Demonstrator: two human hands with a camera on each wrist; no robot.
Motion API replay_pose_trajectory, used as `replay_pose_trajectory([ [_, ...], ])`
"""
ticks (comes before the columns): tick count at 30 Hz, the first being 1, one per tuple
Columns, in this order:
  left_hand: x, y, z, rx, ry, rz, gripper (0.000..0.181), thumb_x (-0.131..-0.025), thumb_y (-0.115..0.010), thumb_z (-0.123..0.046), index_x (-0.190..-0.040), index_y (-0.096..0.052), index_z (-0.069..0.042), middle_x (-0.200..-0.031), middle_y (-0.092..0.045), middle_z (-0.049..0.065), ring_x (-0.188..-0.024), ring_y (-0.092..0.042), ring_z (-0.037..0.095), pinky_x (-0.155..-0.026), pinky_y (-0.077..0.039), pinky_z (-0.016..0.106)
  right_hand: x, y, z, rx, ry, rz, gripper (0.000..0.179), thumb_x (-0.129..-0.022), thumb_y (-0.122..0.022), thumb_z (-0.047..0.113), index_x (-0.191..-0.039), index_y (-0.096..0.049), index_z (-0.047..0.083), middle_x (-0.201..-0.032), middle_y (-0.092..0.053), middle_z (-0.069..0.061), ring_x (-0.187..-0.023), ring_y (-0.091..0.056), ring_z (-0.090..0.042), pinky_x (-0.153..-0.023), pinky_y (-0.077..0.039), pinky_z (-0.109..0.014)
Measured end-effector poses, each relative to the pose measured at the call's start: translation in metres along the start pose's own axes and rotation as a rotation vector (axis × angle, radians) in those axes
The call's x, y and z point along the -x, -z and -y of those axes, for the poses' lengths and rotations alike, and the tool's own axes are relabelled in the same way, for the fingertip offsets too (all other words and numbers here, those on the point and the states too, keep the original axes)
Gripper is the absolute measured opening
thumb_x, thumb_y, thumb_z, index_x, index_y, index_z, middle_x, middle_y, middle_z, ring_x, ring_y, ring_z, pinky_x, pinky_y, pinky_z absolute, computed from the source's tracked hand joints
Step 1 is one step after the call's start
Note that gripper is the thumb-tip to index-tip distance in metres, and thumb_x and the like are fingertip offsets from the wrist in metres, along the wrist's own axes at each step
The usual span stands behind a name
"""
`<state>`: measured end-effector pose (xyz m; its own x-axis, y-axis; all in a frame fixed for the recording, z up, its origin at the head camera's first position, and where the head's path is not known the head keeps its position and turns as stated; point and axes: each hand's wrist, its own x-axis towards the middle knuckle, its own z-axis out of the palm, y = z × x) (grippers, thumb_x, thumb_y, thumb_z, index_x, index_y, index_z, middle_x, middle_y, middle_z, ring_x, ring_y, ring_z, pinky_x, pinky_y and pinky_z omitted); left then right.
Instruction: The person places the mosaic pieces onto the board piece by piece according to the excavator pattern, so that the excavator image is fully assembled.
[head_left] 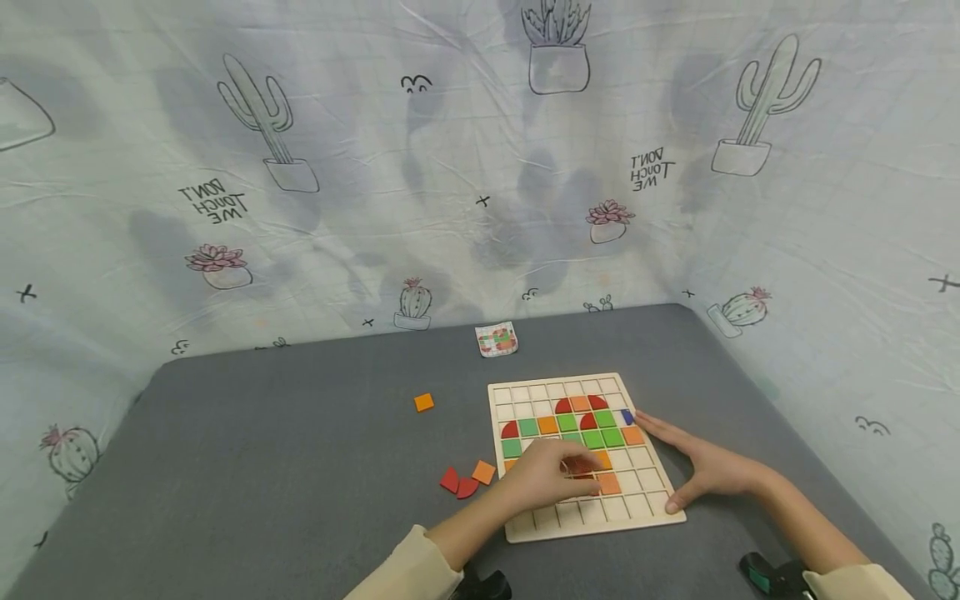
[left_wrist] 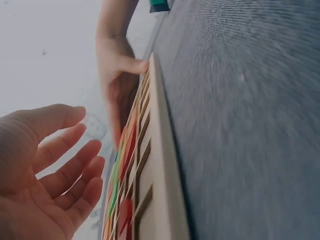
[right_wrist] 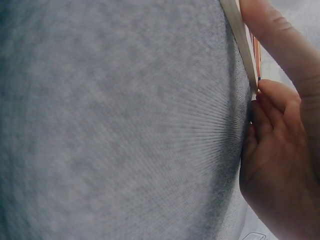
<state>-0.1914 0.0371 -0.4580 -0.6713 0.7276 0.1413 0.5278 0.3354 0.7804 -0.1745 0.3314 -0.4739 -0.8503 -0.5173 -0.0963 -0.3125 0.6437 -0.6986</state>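
Observation:
A light wooden grid board (head_left: 581,515) lies on the grey table with red, orange, green and blue tiles in several of its cells. My left hand (head_left: 542,477) hovers over the lower middle of the board, covering some tiles there. Its fingers (left_wrist: 80,177) are loosely curved and apart from the thumb, with nothing between them in the left wrist view. Along the board's right edge rests my right hand (head_left: 716,468), its fingertips near the blue tile (head_left: 627,417) and its thumb at the lower right edge. In the right wrist view the thumb (right_wrist: 280,40) lies over the board's rim (right_wrist: 242,42).
Left of the board lie an orange tile (head_left: 483,473), a red tile (head_left: 449,480) and a red quarter-round tile (head_left: 467,488). Another orange tile (head_left: 423,402) sits farther back. A patterned card (head_left: 496,340) lies behind the board, near the printed cloth wall (head_left: 337,250).

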Motion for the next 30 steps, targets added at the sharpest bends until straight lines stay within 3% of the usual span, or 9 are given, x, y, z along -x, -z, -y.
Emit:
replay_pose_trajectory([
  [4,0.016,0.017,0.006,0.077,0.073,-0.005,0.021,-0.082,-0.069,-0.022,-0.101,-0.07,-0.013,-0.098,-0.068,-0.002,-0.081,-0.058,0.001,-0.07,-0.047,0.017,0.0,0.0,0.0,-0.008,-0.023,0.007,0.11,-0.064,-0.083,0.028,-0.149,-0.014,0.013,-0.152,-0.01,-0.02,-0.118,-0.003,0.026,-0.099,-0.029,-0.044],
  [10,0.039,0.048,0.023,0.028,0.11,-0.054,0.024,-0.084,-0.067,-0.023,-0.105,-0.069,-0.011,-0.1,-0.068,0.002,-0.082,-0.061,0.011,-0.07,-0.049,0.023,0.0,0.0,0.0,-0.015,-0.027,0.007,0.111,-0.064,-0.083,0.027,-0.149,-0.014,0.014,-0.153,-0.01,-0.019,-0.119,-0.004,0.026,-0.099,-0.03,-0.035],
  [18,0.062,0.083,0.037,-0.051,0.159,-0.149,0.027,-0.083,-0.069,-0.017,-0.108,-0.067,-0.011,-0.104,-0.067,0.002,-0.091,-0.059,0.018,-0.08,-0.048,0.034,-0.002,0.001,0.001,-0.038,-0.053,0.01,0.112,-0.064,-0.083,0.028,-0.149,-0.013,0.015,-0.152,-0.009,-0.021,-0.115,-0.002,0.027,-0.097,-0.024,-0.061],
  [23,0.067,0.086,0.044,-0.058,0.169,-0.139,0.028,-0.08,-0.072,-0.015,-0.107,-0.067,-0.011,-0.104,-0.067,0.002,-0.091,-0.059,0.018,-0.08,-0.048,0.033,-0.002,0.002,0.002,-0.05,-0.051,0.013,0.111,-0.064,-0.083,0.026,-0.149,-0.013,0.015,-0.152,-0.009,-0.021,-0.115,-0.003,0.027,-0.096,-0.023,-0.064],
  [30,0.068,0.074,0.052,-0.107,0.194,-0.085,0.029,-0.074,-0.077,-0.015,-0.102,-0.068,-0.012,-0.098,-0.067,-0.003,-0.083,-0.057,0.009,-0.072,-0.048,0.023,-0.002,0.001,0.003,-0.056,-0.054,0.019,0.111,-0.064,-0.083,0.027,-0.149,-0.013,0.016,-0.152,-0.008,-0.021,-0.119,-0.004,0.022,-0.095,-0.022,-0.066],
])
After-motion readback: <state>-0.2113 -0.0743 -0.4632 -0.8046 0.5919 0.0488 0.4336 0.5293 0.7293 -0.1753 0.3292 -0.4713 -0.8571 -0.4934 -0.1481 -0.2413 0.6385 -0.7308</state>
